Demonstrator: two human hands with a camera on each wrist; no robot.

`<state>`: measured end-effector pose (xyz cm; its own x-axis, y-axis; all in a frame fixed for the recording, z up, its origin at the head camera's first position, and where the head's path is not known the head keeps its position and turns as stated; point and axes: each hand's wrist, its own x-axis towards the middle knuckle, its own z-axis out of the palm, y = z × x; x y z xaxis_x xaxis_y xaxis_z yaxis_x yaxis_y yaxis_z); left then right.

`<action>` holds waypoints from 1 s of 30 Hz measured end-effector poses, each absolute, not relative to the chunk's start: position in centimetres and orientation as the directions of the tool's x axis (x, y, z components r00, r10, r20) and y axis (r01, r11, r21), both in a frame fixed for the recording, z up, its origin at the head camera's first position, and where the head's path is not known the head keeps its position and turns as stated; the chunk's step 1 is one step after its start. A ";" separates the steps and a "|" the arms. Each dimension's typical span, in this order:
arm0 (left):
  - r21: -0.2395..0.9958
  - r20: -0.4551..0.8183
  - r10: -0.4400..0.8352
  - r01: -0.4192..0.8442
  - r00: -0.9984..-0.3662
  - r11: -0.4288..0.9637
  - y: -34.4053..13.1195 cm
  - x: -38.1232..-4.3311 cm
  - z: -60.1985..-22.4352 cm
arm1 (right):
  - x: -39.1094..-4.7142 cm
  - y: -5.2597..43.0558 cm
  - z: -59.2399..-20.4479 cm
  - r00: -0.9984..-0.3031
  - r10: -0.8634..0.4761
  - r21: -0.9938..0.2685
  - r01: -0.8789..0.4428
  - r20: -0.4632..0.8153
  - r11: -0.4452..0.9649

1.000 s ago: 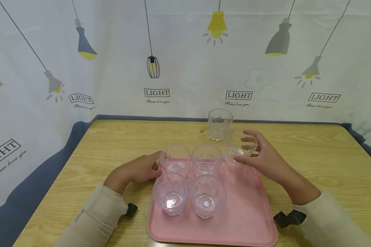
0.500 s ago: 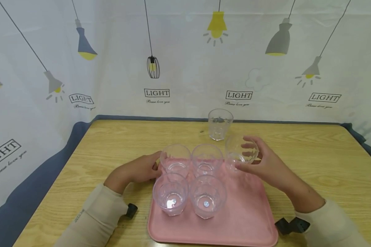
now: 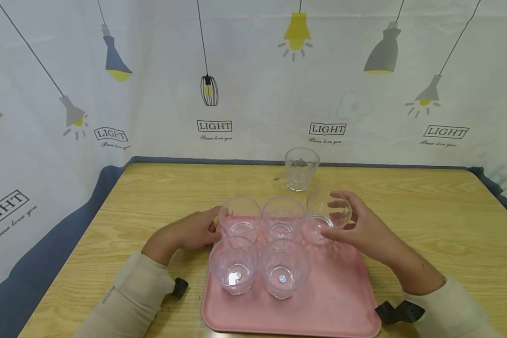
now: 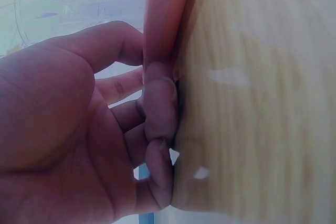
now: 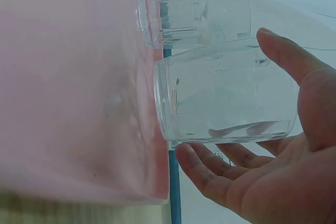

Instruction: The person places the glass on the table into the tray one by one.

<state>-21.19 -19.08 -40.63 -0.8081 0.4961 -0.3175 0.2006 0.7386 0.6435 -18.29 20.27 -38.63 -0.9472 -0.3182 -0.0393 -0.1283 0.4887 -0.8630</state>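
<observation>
On the pink tray [image 3: 334,298], several clear tumblers stand upright in two rows. My right hand [image 3: 365,230] holds a clear tumbler [image 3: 318,209] at the tray's far side, right of another clear tumbler [image 3: 284,216]. In the right wrist view its base [image 5: 163,100] is at the tray surface, slightly tilted; whether it fully rests there I cannot tell. The thumb is on one side and the fingers on the other. My left hand [image 3: 194,230] grips the tray's left edge, its thumb against the rim [image 4: 165,19] and fingertips curled at the outer side.
Another clear tumbler [image 3: 302,171] stands on the wooden table [image 3: 173,188] behind the tray, near the back edge. A white curtain [image 3: 262,84] printed with lamps hangs behind the table. Two nearer tumblers [image 3: 234,267] occupy the tray's left half.
My right hand has moved toward me and lowered the tumbler onto or just over the tray, in line with the far row. The left hand stays in place.
</observation>
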 end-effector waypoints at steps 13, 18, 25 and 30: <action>0.651 -0.316 0.505 0.204 -0.804 0.732 -19.2 -21.3 -40.7 | -17.9 20.6 -38.2 -0.935 -0.352 -0.856 -0.140 -0.052 0.498; 0.655 -0.318 0.505 0.199 -0.802 0.729 -19.2 -21.3 -40.9 | -17.9 20.6 -38.4 -0.929 -0.367 -0.855 -0.149 -0.052 0.497; 0.659 -0.314 0.510 0.202 -0.801 0.724 -19.2 -21.3 -40.8 | -17.9 20.7 -38.8 -0.922 -0.383 -0.866 -0.142 -0.060 0.479; 0.655 -0.311 0.513 0.211 -0.800 0.726 -19.2 -21.3 -40.8 | -17.8 20.9 -38.6 -0.913 -0.402 -0.881 -0.136 -0.066 0.454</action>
